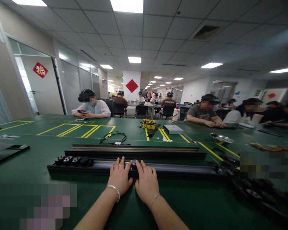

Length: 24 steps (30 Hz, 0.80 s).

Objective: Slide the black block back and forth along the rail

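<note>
A long black rail [182, 169] with a grey channel lies across the green table in front of me. My left hand [120, 175] rests over its middle, fingers stretched and apart. Beside it, my right hand [147, 182] also lies on the rail with spread fingers. A small black module [134, 163] sits on the rail between my two index fingertips, which touch or nearly touch it; its lower part is hidden. Several similar black modules with metallic tops [72, 160] stand in a row on the rail's left end. Just behind lies a second dark rail [134, 153].
Black cables [113, 138], a yellow object [148, 124], a white box [173, 129] and a metal bowl [222, 138] are farther back. Dark parts [256, 191] pile up at right. A dark flat panel [8, 151] lies left. People sit around the far side.
</note>
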Available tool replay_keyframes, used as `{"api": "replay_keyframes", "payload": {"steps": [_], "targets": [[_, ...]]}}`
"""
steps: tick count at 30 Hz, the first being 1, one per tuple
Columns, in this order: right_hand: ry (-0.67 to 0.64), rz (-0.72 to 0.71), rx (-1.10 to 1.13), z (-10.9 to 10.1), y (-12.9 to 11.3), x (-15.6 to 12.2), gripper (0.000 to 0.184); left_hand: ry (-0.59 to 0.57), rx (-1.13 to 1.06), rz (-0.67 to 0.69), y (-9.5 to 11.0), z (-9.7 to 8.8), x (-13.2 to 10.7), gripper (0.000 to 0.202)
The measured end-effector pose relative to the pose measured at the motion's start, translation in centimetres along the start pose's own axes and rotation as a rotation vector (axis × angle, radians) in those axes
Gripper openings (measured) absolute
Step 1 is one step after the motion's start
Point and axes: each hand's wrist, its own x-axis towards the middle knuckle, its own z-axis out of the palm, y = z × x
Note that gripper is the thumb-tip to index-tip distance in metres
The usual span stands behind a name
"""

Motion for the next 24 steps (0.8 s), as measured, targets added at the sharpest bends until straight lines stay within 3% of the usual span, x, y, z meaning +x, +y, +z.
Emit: {"api": "replay_keyframes", "payload": {"steps": [14, 24], "targets": [[0.0, 0.0, 0.033, -0.05, 0.04, 0.05, 0.066, 0.038, -0.013, -0.002, 0.01, 0.1, -0.09, 0.062], [0.011, -0.002, 0.017, 0.18, 0.09, 0.05, 0.067, -0.002, -0.027, -0.021, 0.16, -0.56, 0.01, 0.058]]}}
